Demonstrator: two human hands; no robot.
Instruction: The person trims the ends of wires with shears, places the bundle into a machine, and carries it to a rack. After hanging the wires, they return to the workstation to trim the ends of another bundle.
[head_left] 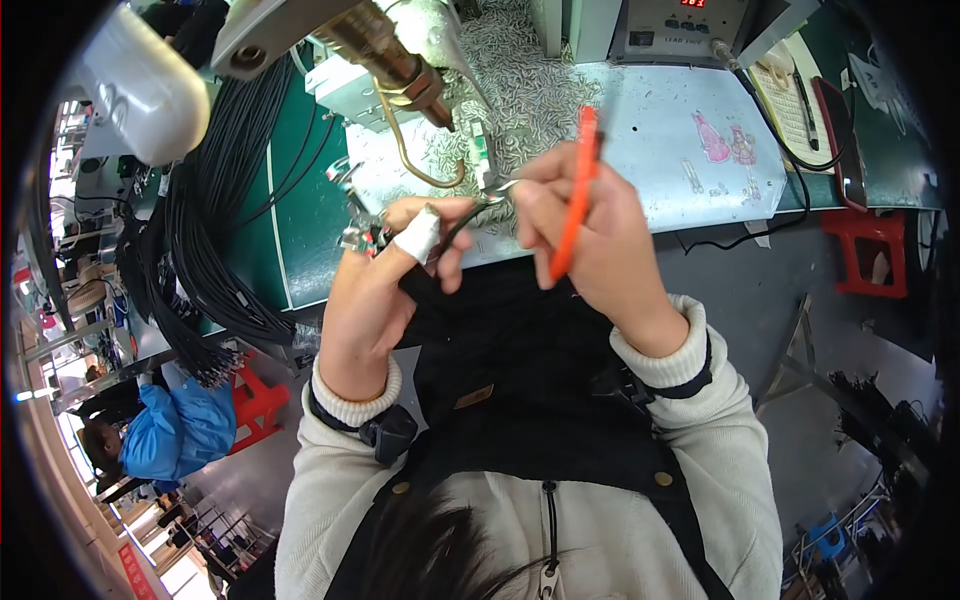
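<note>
My left hand (385, 265) is closed round a black cable (458, 232), with white tape wrapped over its thumb. Metal connector pieces (360, 225) stick out on the left side of this hand. At the cable's tip is a small silvery part (490, 197), close below the soldering tip of a fixed iron (415, 85). My right hand (590, 225) pinches at this tip with thumb and finger; exactly what it pinches is too small to tell. A long orange-handled tool (570, 225) lies across the same hand, held in it; its working end cannot be made out.
Loose metal bits (530, 60) cover the back of the bench. Behind stands a grey control box (680, 35) with a red display. Black cable bundles (200, 220) hang at left. A phone (840, 140) and notebook (795, 100) lie right. Someone in blue (180, 425) sits left.
</note>
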